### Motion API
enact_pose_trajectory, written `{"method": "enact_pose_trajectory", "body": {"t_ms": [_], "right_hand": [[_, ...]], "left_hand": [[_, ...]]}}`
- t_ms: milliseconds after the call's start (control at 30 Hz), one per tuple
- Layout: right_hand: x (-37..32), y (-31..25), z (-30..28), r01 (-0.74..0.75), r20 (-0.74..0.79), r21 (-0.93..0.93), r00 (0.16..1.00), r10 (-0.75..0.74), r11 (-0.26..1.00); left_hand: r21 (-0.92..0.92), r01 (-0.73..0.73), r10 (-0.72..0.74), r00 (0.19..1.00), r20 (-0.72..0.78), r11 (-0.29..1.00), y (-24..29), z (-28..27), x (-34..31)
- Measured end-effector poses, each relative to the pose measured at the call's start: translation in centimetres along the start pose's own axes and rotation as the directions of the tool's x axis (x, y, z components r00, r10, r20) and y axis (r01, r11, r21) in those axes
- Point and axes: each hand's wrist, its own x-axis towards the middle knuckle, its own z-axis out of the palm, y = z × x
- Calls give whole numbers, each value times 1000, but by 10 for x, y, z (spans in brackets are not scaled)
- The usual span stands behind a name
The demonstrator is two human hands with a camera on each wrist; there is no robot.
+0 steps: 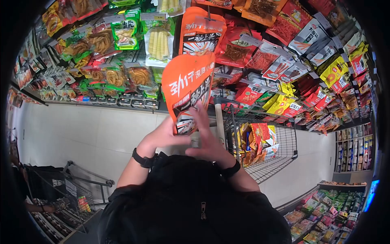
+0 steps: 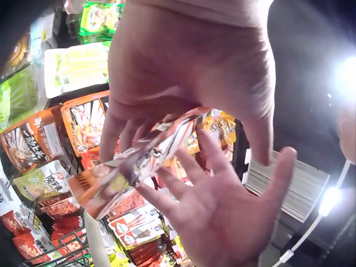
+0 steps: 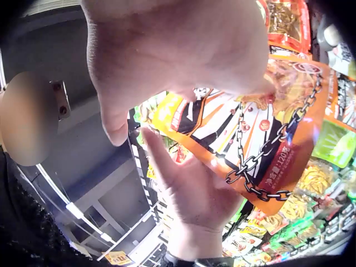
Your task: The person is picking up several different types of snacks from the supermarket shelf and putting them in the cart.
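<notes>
An orange heart-topped snack bag [image 1: 187, 83] stands upright before me, printed front showing. My left hand [image 1: 162, 136] holds it at the lower left edge; its fingers are partly hidden by the bag, and the thumb stretches below it. My right hand [image 1: 209, 142] is at the bag's lower right, fingers extended and touching it. In the left wrist view the bag [image 2: 139, 167] appears nearly edge-on, with the right hand [image 2: 217, 217] spread beside it. Chain artwork and a weight label show on the bag [image 3: 264, 150] in the right wrist view.
Hanging snack packets fill the shelf ahead, including a matching orange bag [image 1: 203, 28] and a corn pack [image 1: 158, 42]. A wire shopping cart [image 1: 286, 140] holding several packets [image 1: 258, 140] stands at my right. Another cart [image 1: 67, 191] and a person's hand [image 1: 48, 208] are lower left.
</notes>
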Motion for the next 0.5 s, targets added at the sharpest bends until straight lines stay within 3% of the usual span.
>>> {"method": "enact_pose_trajectory", "body": {"t_ms": [67,100,133,200,233,267,333,367,400,433,467,500], "right_hand": [[1,-1,-3,18,162,45,986,-25,999],[1,-7,-2,4,117,60,993,-11,998],[-1,0,-3,3,115,63,993,-11,998],[-7,21,-13,39,-98,164,995,-23,986],[-6,10,-18,-10,-268,102,963,37,995],[-4,9,-16,-15,-262,110,964,43,994],[1,9,-18,-59,-475,331,852,220,942],[-2,6,-21,-61,-473,334,852,223,941],[-4,2,-29,-344,-233,432,850,472,834],[-6,0,-33,-608,31,450,743,669,654],[-8,1,-27,-610,34,451,741,671,651],[-10,5,-17,-476,-20,532,819,573,700]], "left_hand": [[-76,75,-92,961,-259,994,-16,-19,-2],[-6,35,-35,948,-316,999,-21,-19,-3],[-73,80,-100,933,-346,994,-21,-27,-7],[-178,21,-92,912,-400,984,-18,-33,-13],[-222,48,-135,909,-394,974,-20,-38,-17],[-310,41,-157,920,-359,950,-21,-43,-24],[-332,36,-160,922,-353,942,-23,-44,-28],[-333,38,-163,921,-355,942,-23,-43,-31],[-343,48,-162,936,-311,938,-24,-42,-32],[-353,61,-163,950,-267,934,-25,-41,-32],[-328,67,-159,952,-261,942,-23,-37,-32],[-326,78,-166,953,-253,942,-23,-38,-31]]}}
